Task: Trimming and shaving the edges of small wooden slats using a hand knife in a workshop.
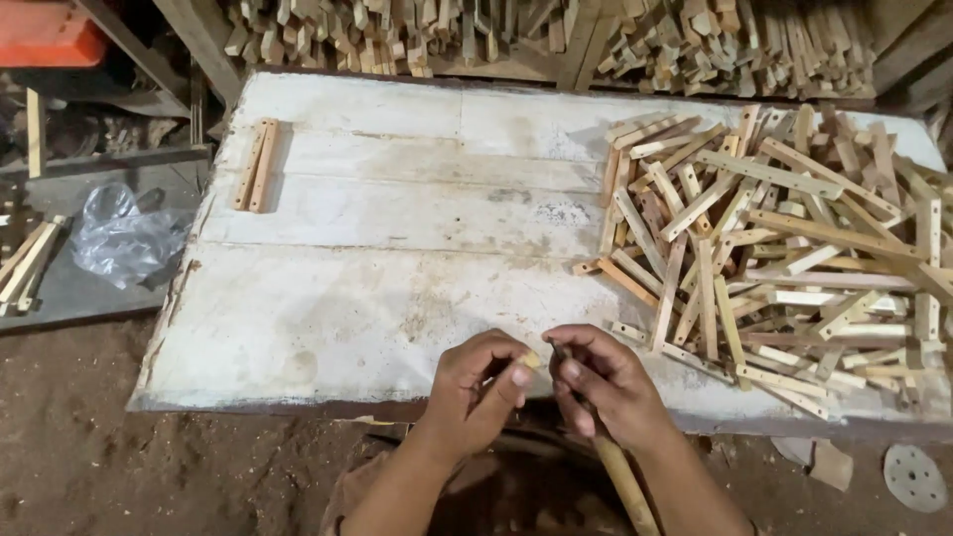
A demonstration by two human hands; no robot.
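Crouched at the near edge of the whitewashed board [397,298], you are pinching a tiny pale piece [532,359] in your left hand [481,382] while your right hand [601,382] is closing around a wooden-handled tool [620,467], perhaps a small chisel. With fingertips crowding its tip, a slip is risking a cut or a dropped piece.

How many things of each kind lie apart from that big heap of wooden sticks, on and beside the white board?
Paired wooden strips on the board: 2
Crumpled plastic bag: 1
Round sanding disc: 1
Long-handled tool in the right hand: 1
Total: 5
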